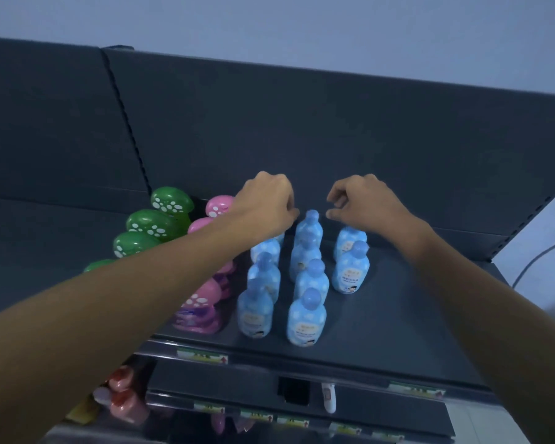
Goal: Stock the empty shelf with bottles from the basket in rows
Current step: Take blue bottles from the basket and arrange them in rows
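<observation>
Several light blue bottles stand in three rows on the dark shelf (398,315); the middle row's front bottle (305,318) is nearest me. My left hand (266,203) hovers over the back of the left row with its fingers curled under, and I see nothing in them. Its wrist hides the cap of that row's back bottle (267,248). My right hand (362,200) hangs just above the right row's back bottle (346,240), fingers loosely curled and apart from it. The tall cap of the middle row's back bottle (311,216) rises between my two hands. The basket is out of view.
Green mushroom-capped bottles (154,224) and pink ones (202,302) fill the shelf's left part, partly under my left forearm. Bare shelf lies right of the blue rows. Lower shelves with price tags (202,357) and pink items (122,398) sit below.
</observation>
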